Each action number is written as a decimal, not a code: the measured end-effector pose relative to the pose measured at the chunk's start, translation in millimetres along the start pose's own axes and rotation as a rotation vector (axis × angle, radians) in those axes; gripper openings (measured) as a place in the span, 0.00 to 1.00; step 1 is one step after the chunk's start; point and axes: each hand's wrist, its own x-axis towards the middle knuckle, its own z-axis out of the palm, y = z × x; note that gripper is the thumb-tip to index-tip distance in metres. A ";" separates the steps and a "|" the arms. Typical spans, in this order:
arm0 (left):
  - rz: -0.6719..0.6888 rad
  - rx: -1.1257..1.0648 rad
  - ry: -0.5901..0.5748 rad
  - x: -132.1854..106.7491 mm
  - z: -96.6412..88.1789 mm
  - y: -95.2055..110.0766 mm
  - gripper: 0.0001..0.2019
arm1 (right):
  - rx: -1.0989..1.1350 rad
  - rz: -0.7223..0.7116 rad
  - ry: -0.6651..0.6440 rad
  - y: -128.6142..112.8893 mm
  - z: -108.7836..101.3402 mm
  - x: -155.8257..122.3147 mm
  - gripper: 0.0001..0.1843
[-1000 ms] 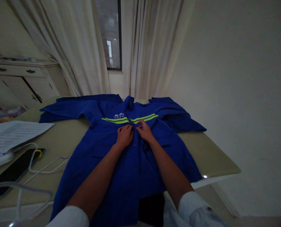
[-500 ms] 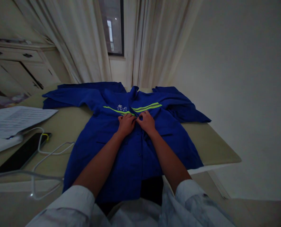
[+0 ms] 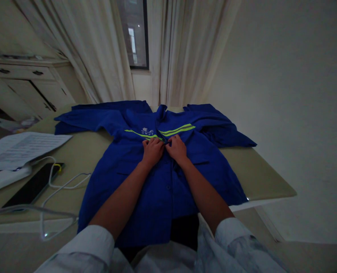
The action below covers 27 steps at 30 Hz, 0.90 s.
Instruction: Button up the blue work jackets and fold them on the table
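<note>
A blue work shirt (image 3: 145, 178) with yellow-green reflective stripes lies face up on the beige table (image 3: 250, 174), collar away from me and sleeves spread to both sides. My left hand (image 3: 152, 150) and my right hand (image 3: 176, 148) sit side by side on the shirt's front placket just below the stripes. The fingers of both are curled and pinch the fabric edges at the closure. A small button (image 3: 167, 187) shows lower down the placket.
A dark phone (image 3: 33, 185) with a white cable (image 3: 63, 185) lies at the table's left, beside printed papers (image 3: 23, 146). A white cabinet (image 3: 29, 85) stands at the back left. Curtains (image 3: 100, 49) frame a dark window. A bare wall is at the right.
Both hands have moved a little up the placket, from below the stripes to right under them. The camera has shifted, so the shirt sits slightly higher in view.
</note>
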 end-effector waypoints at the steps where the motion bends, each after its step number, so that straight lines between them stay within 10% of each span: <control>1: -0.001 -0.001 0.004 0.0 -0.3 0.0 0.13 | 0.021 -0.013 -0.002 1.0 0.6 0.7 0.09; 27: 0.117 0.081 0.066 -0.1 11.3 -2.1 0.12 | -0.151 0.041 -0.115 -7.5 -10.5 1.3 0.11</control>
